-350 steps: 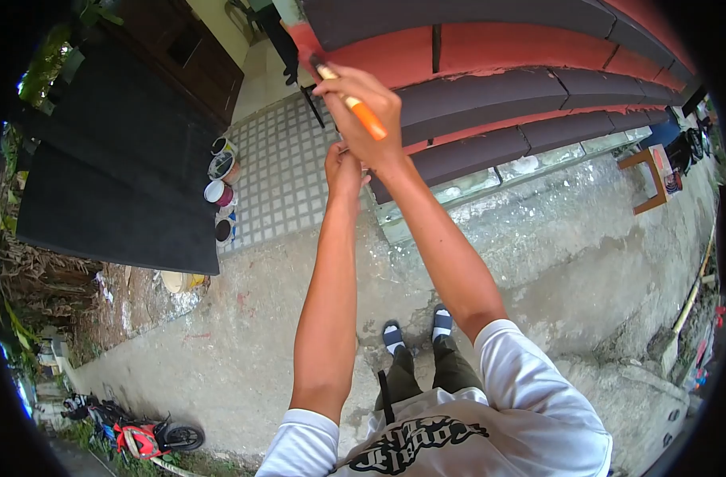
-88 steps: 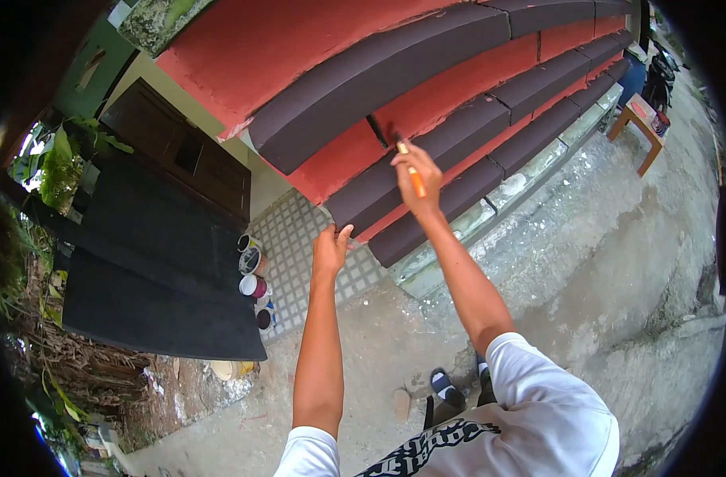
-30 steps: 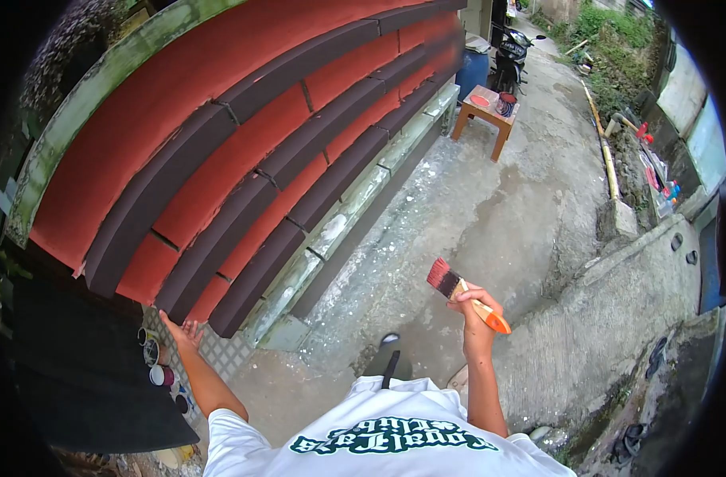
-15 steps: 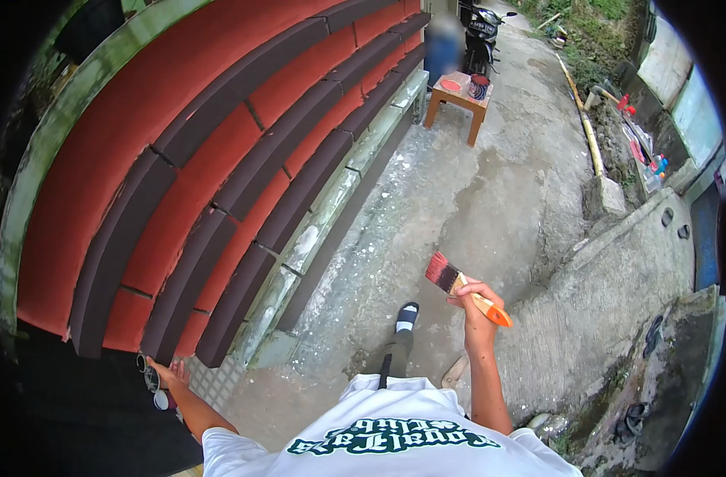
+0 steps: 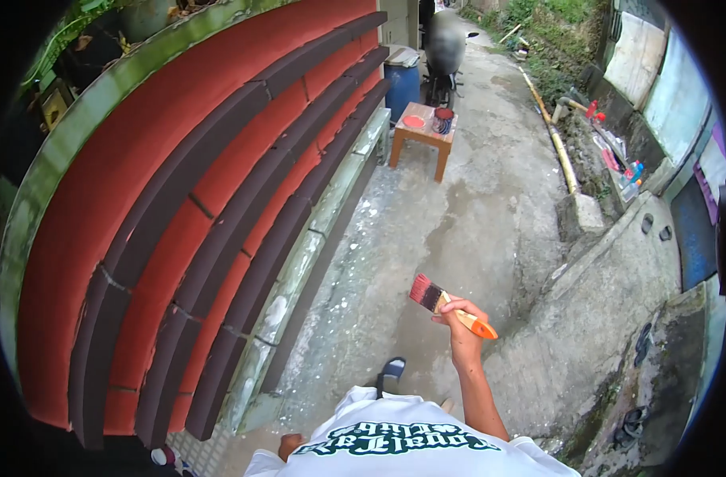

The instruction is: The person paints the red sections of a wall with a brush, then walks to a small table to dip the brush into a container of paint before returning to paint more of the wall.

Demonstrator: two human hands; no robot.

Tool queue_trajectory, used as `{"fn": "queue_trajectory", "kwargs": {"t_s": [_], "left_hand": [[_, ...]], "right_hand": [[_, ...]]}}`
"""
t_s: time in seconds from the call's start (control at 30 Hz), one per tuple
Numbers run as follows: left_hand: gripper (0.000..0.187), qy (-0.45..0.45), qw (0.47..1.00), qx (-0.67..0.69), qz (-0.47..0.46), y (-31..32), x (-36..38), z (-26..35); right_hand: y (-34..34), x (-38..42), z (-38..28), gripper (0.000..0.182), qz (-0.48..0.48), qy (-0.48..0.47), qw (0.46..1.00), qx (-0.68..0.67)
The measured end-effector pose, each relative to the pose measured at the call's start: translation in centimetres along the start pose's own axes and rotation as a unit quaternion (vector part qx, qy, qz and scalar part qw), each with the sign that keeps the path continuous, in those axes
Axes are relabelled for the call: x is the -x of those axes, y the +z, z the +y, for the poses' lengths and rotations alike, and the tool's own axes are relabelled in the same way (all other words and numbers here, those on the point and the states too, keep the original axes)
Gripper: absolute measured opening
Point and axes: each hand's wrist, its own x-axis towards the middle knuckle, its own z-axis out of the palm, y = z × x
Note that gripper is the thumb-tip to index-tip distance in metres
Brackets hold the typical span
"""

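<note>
Paintbrush (image 5: pixel 451 306): handle bare-looking pale wood, orange end smooth and slightly glossy; bristles matted with red paint, darker near the handle. Wall (image 5: pixel 100 183): red paint, mostly smooth, matt. Ledges (image 5: pixel 144 211): dark brown paint, matt, fairly smooth faces, rough joints. Rim (image 5: pixel 51 163): pale green, weathered, blotchy. Ground (image 5: pixel 482 230): rough grey concrete, matt, white specks near the ledges. Small table (image 5: pixel 427 135): brown wood, smooth-looking. Can (image 5: pixel 443 121): paint-streaked outside, material unclear. Barrel (image 5: pixel 403 89): blue, looks plastic. Shirt (image 5: pixel 363 461): white cloth, soft folds, matt, dark green print.
</note>
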Motion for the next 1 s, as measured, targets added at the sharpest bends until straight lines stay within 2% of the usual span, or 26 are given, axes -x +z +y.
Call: {"fn": "queue_trajectory", "kwargs": {"t_s": [0.07, 0.1, 0.17, 0.2, 0.23, 0.27, 0.3, 0.4, 0.5, 0.6, 0.7, 0.77, 0.8, 0.87, 0.97, 1.0], "left_hand": [[0.038, -0.04, 0.994, 0.086, -0.055, 0.5, -7.3, 3.5], [0.037, -0.114, 0.979, 0.013, -0.167, 1.7, -13.7, 3.8], [0.036, -0.037, 0.977, -0.057, -0.203, -0.1, -23.2, 4.3], [0.034, 0.011, 0.978, -0.067, -0.196, -0.7, -28.7, 4.3], [0.03, -0.04, 0.98, -0.028, -0.192, -2.0, -34.0, 4.9], [0.028, -0.125, 0.978, 0.124, -0.111, -4.7, -38.2, 6.9], [0.025, -0.166, 0.957, 0.229, -0.063, -7.3, -42.3, 9.0], [0.035, -0.095, 0.926, 0.36, -0.067, -14.6, -52.3, 14.4], [0.039, -0.116, 0.92, 0.367, -0.075, -18.6, -58.2, 18.9], [0.042, -0.129, 0.939, 0.3, -0.106, -17.5, -61.6, 20.7], [0.05, -0.124, 0.959, 0.218, -0.128, -13.6, -63.0, 21.3], [0.05, -0.195, 0.932, 0.284, -0.112, -7.7, -62.8, 19.1], [0.051, -0.1, 0.979, 0.14, -0.11, -5.5, -63.2, 18.6], [0.046, -0.207, 0.938, 0.264, -0.088, -7.0, -61.4, 23.1], [0.04, -0.307, 0.91, 0.254, -0.112, -8.0, -63.5, 26.7], [0.034, -0.259, 0.945, 0.171, -0.106, -8.1, -65.4, 27.4]], "right_hand": [[0.1, -3.6, -1.3, 0.006, 0.002, -0.035, 0.999, 0.002], [0.2, -5.2, -2.0, 0.006, 0.011, -0.055, 0.998, 0.002], [-0.1, -7.8, -3.4, 0.006, 0.032, -0.082, 0.996, 0.002], [-0.4, -8.8, -3.7, 0.006, 0.042, -0.081, 0.996, 0.004], [-0.8, -9.8, -3.9, 0.006, 0.053, -0.081, 0.995, 0.004], [-1.2, -10.8, -4.0, 0.005, 0.064, -0.083, 0.994, 0.002], [-1.6, -11.8, -3.9, 0.005, 0.069, -0.083, 0.994, -0.001], [-3.3, -14.7, -2.2, 0.005, 0.089, -0.069, 0.993, -0.017], [-4.9, -18.1, -0.4, 0.005, 0.11, -0.058, 0.992, -0.032], [-6.5, -22.6, 0.1, 0.006, 0.12, -0.055, 0.99, -0.043], [-8.7, -28.6, 0.4, 0.006, 0.117, -0.054, 0.99, -0.047], [-10.7, -32.6, 0.6, 0.007, 0.118, -0.042, 0.991, -0.043], [-11.6, -35.5, 0.2, 0.008, 0.116, -0.042, 0.992, -0.042], [-13.5, -40.8, -0.7, 0.008, 0.115, -0.051, 0.991, -0.035], [-16.3, -47.6, -1.0, 0.007, 0.117, -0.057, 0.991, -0.019], [-16.9, -50.2, -1.2, 0.007, 0.119, -0.059, 0.991, -0.014]]}}
